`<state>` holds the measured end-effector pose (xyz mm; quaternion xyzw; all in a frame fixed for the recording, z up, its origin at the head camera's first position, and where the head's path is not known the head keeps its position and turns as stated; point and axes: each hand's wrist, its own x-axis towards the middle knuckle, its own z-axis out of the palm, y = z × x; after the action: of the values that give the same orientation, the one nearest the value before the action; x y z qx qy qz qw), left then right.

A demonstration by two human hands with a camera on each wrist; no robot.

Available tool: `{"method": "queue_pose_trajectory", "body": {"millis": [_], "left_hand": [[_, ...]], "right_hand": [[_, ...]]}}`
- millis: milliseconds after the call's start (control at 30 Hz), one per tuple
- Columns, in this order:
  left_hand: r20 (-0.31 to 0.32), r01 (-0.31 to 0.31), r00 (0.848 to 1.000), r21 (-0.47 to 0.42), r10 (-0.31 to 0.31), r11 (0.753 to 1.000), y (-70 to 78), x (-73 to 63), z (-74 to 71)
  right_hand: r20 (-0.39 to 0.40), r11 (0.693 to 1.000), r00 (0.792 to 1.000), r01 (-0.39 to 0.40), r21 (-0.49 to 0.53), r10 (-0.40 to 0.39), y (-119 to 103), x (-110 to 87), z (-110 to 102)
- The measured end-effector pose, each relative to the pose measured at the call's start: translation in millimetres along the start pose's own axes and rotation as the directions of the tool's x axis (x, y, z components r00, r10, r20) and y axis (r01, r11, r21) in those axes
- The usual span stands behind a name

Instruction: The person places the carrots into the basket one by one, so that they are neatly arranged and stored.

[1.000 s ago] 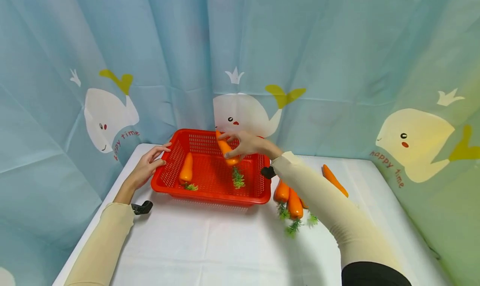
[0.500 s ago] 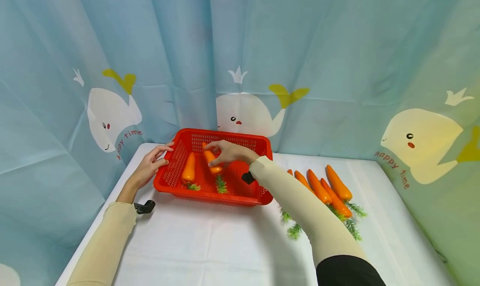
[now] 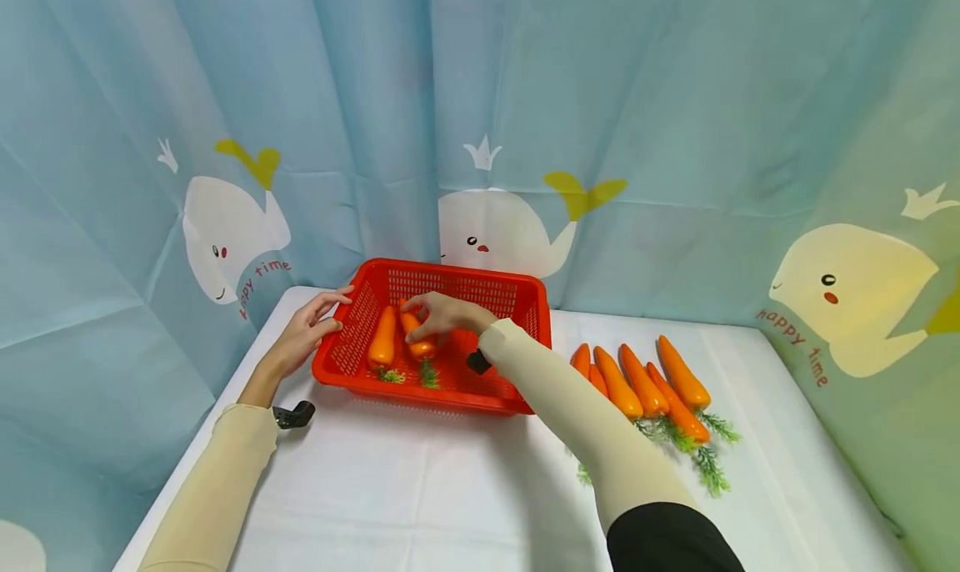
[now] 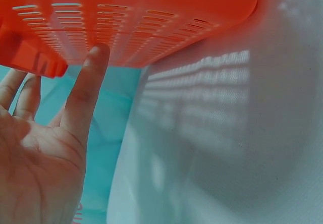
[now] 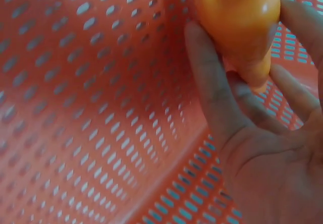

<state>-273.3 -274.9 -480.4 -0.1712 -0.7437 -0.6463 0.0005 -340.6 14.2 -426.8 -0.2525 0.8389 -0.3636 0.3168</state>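
A red perforated plastic basket stands on the white table. My left hand touches its left end; in the left wrist view the straight thumb lies against the slotted outer wall, while other fingers reach the rim. Inside the basket my right hand holds an orange carrot with green leaves, low over the floor. Around that carrot, the right wrist view shows thumb and fingers on both sides. Another carrot lies just left of it, in the basket.
Several more carrots with leafy tops lie on the table right of the basket, partly behind the right sleeve. A blue curtain with printed whales hangs close behind the basket.
My right hand has moved left and down into the basket with the carrot, bringing it beside the other carrot. More carrots on the right came into sight. My left hand stays at the rim.
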Motion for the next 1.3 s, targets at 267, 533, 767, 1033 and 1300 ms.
{"method": "queue_pose_trajectory", "body": {"millis": [267,533,767,1033,1300], "left_hand": [[0.006,0.0,1.0,-0.021,0.0,1.0,-1.8,-1.8,2.3],[0.005,-0.016,1.0,-0.028,0.016,0.999,-3.0,-0.8,0.9],[0.005,-0.021,1.0,-0.044,0.021,0.999,-1.7,1.3,0.8],[0.004,-0.022,1.0,-0.041,0.022,0.999,-0.9,3.1,0.5],[0.005,-0.02,1.0,-0.043,0.02,0.999,-3.4,1.6,-0.1]], "right_hand": [[-0.025,0.999,0.999,-0.042,0.033,0.043,1,8.7,13],[-0.016,0.997,0.999,-0.047,0.058,0.048,-1,12.0,16],[0.058,0.986,0.996,-0.081,0.142,0.074,-1,15.3,12],[0.042,0.985,0.998,-0.061,0.163,0.055,-2,17.1,15],[0.038,0.986,0.998,-0.053,0.159,0.048,-1,16.7,18]]}}
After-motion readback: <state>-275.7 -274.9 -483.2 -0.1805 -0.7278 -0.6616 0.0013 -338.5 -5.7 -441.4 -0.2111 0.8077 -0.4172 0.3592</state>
